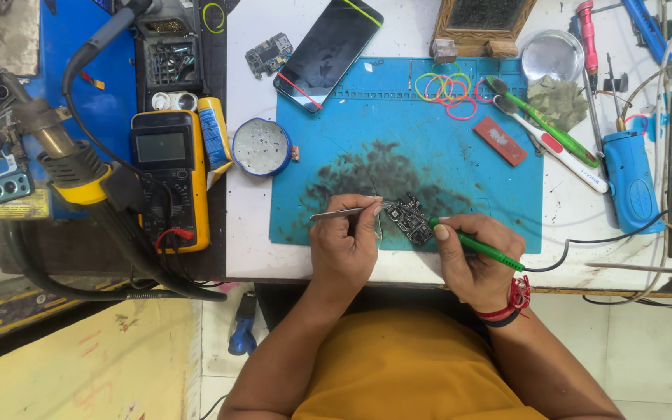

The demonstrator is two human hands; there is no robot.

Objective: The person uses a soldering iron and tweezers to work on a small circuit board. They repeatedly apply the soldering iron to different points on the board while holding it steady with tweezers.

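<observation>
Left hand (pixel 344 247) pinched metal tweezers (pixel 344 211), tips touching the small dark circuit board (pixel 409 218). Right hand (pixel 472 257) closed around a green-handled soldering iron (pixel 476 249), tip at the board's right edge. Board lay on the blue work mat (pixel 445 155), near its front edge, on a scorched dark patch.

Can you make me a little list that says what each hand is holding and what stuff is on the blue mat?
left hand: holds metal tweezers
right hand: holds green soldering iron
between the hands: small dark circuit board
work surface: blue mat, smudged black in the middle
on the mat's top edge: coloured rubber bands, two toothbrushes
left of the mat: round tin, yellow multimeter
above the mat: phone
</observation>
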